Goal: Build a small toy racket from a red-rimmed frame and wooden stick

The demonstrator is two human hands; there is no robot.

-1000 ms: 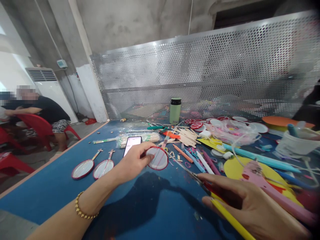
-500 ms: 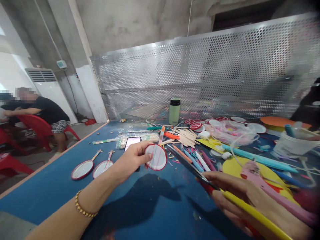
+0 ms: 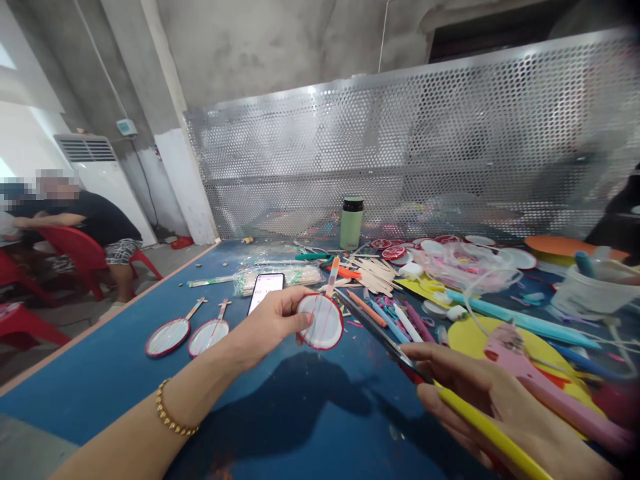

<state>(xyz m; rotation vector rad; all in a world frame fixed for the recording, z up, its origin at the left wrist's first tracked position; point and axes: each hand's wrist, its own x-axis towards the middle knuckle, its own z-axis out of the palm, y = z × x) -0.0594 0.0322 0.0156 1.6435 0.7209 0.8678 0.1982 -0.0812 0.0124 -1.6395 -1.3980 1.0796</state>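
Observation:
Between the thumb and fingers of my left hand (image 3: 283, 317) is a round white disc with a red rim and a stick (image 3: 323, 321), shaped like a little banjo; its orange-tipped stick points away from me. Lines run across its face. My right hand (image 3: 480, 393) is closed around scissors (image 3: 370, 323) with long dark blades and yellow and red handles. The blades point toward the disc; whether they touch it I cannot tell. Two similar stick-and-disc pieces (image 3: 169, 337) (image 3: 209, 337) lie on the blue table to the left.
A phone (image 3: 267, 288) lies beyond my left hand, near bagged sticks (image 3: 280, 280). Loose wooden sticks (image 3: 375, 275), several pens (image 3: 395, 323), a green bottle (image 3: 351, 223), a pink glue gun (image 3: 540, 383) and a plastic cup (image 3: 593, 290) crowd the right. People sit at far left.
My left hand has moved slightly right and down with the disc, closer to the scissors. The view has shifted a little. Both hands keep their hold.

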